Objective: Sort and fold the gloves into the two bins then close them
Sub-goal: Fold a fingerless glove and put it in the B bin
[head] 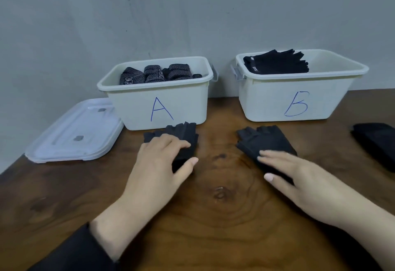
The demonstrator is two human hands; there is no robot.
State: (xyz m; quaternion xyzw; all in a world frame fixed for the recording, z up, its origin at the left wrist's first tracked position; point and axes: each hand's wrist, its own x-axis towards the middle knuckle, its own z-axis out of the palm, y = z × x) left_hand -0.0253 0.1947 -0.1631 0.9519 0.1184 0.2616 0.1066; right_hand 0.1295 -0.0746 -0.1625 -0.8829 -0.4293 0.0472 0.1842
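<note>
1. Bin A [158,108], a white plastic tub with a blue letter A on its front wall, stands uncovered on the wooden table [213,217] against the grey wall [149,14].
2. Inside bin A lie folded patterned gloves [158,73], black with pale speckles, packed side by side and reaching about to the rim.
3. Bin B [299,104], the same kind of white tub with a blue letter B, stands to the right of bin A, apart from it, and is also uncovered.
4. Bin B holds a stack of plain black gloves [276,61] against its left end; the rest of its inside cannot be seen.
5. Two clear lids [74,134] lie stacked flat on the table, just left of bin A.
6. A black fingerless glove [181,134] lies on the table just in front of bin A, short fingers pointing toward the bin.
7. The left hand [162,159] rests on this glove with fingers bent over it and the thumb at its near edge; whether it actually grips the cloth I cannot tell.
8. A second black fingerless glove [265,140] lies to the right of bin A, in front of bin B.
9. The right hand [299,181] lies flat on its near end with fingers straight, pressing it down.
10. Another dark piece of cloth [376,142] lies far right of bin A, at the picture's edge.
</note>
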